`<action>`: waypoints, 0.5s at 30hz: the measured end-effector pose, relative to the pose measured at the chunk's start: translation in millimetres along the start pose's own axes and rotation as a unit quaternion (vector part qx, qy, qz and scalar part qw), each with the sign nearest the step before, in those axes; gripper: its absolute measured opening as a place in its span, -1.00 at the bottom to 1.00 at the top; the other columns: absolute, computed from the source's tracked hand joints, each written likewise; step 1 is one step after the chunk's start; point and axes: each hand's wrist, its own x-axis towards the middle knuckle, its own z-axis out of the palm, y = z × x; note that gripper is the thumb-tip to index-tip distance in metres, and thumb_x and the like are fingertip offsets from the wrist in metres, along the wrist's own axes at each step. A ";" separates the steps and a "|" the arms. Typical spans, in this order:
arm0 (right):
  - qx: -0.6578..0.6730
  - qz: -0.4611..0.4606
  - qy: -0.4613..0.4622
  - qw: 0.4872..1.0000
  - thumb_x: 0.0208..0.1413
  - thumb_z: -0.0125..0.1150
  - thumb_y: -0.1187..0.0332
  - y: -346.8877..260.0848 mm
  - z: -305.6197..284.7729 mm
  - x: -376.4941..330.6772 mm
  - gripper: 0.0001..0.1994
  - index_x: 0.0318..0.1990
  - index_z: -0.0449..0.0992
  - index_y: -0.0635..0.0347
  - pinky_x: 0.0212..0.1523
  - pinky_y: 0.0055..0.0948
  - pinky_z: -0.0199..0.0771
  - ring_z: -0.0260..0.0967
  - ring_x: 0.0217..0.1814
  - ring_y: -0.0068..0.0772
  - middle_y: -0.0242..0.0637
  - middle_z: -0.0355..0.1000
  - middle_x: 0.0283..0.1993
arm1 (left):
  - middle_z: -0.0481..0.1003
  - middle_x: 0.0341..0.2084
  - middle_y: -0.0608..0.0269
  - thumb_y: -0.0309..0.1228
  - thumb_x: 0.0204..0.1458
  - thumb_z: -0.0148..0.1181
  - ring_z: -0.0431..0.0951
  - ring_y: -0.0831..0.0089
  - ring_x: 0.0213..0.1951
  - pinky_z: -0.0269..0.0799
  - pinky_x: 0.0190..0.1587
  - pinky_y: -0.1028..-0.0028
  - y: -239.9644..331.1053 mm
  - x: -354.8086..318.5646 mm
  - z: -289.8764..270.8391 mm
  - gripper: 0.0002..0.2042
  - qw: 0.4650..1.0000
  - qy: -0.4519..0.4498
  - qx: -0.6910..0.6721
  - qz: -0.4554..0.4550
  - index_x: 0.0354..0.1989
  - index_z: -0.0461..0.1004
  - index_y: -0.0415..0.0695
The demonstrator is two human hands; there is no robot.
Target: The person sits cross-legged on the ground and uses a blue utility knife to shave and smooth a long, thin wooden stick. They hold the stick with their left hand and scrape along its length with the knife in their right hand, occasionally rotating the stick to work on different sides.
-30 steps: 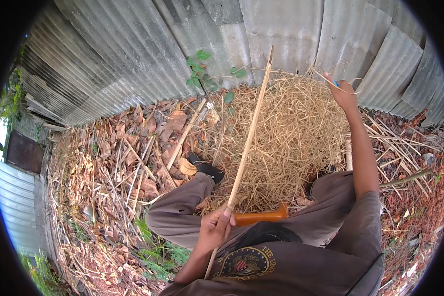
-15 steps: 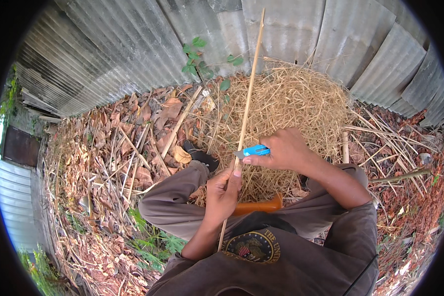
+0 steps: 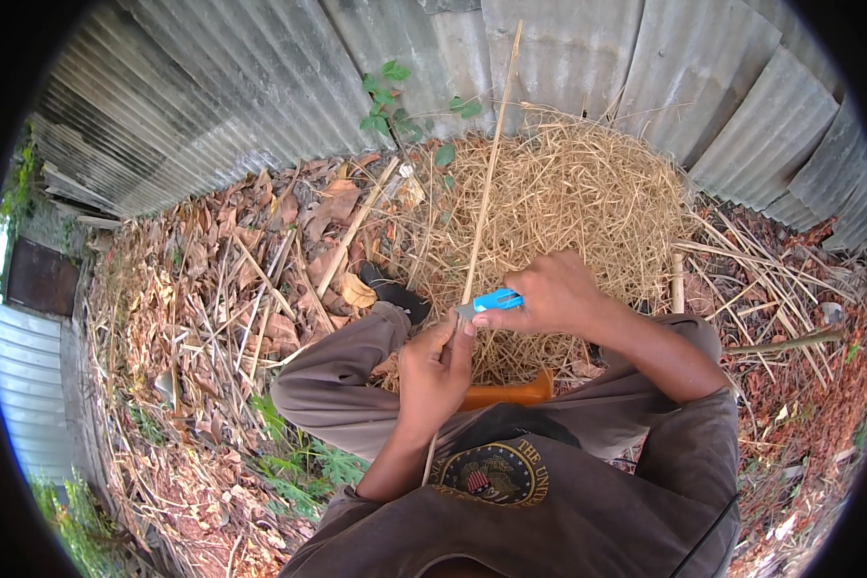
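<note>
In the left hand (image 3: 429,371) we see thumb and fingers pinching a long thin stick (image 3: 491,173); the right hand's (image 3: 554,294) fingers are wrapped around a light-blue knife (image 3: 499,301), with the thumb close to the left fingertips. The blade (image 3: 465,312) lies against the stick right beside those fingertips — whether it bites into the wood we cannot tell. From the pinch, the stick runs away from the fingers and slightly to the right, and its near end comes out below the left hand, by the dark shirt (image 3: 588,482). Just below the fingers we find an orange object (image 3: 511,393), partly hidden, between the bent legs. Beyond the fingertips spreads a heap of straw-coloured strands (image 3: 588,212), and a dark shoe (image 3: 395,292) sits up and left of the left hand. Farther left of the fingers we see dry leaves (image 3: 212,250); well to their right lie loose strips (image 3: 761,270). Farthest out — past the heap — stands a grey corrugated metal fence (image 3: 549,58).
</note>
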 end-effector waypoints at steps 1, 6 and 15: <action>0.003 -0.002 -0.002 1.000 -0.08 -0.05 -0.50 0.1 1.6 -0.5 -0.23 -0.76 0.43 0.11 -0.73 -0.27 0.23 0.29 -0.81 -0.24 -0.29 0.22 -0.87 | 0.45 -0.65 0.32 -0.45 0.17 0.12 0.30 0.75 -0.52 0.26 -0.49 0.59 -1.1 -0.6 0.7 -0.83 1.000 0.002 0.010 0.009 -0.21 0.54 -0.32; -0.023 -0.010 0.034 0.999 -0.08 -0.06 -0.50 2.8 8.7 0.4 -0.23 -0.75 0.46 0.12 -0.70 -0.27 0.28 0.32 -0.78 -0.24 -0.27 0.26 -0.85 | 0.36 -0.71 0.19 -0.46 0.17 0.11 0.25 0.66 -0.57 0.30 -0.47 0.55 -5.8 -2.4 6.4 -0.83 0.995 0.043 0.033 0.083 -0.24 0.51 -0.35; -0.078 0.037 -0.023 0.996 -0.04 -0.17 -0.51 13.4 17.4 4.0 -0.19 -0.67 0.54 0.15 -0.61 -0.23 0.41 0.42 -0.68 -0.14 -0.18 0.35 -0.77 | 0.43 -0.59 0.09 -0.56 0.12 0.11 0.38 0.46 -0.53 0.42 -0.28 0.50 8.4 -12.4 -2.8 -0.80 0.993 0.031 0.020 0.113 -0.12 0.49 -0.40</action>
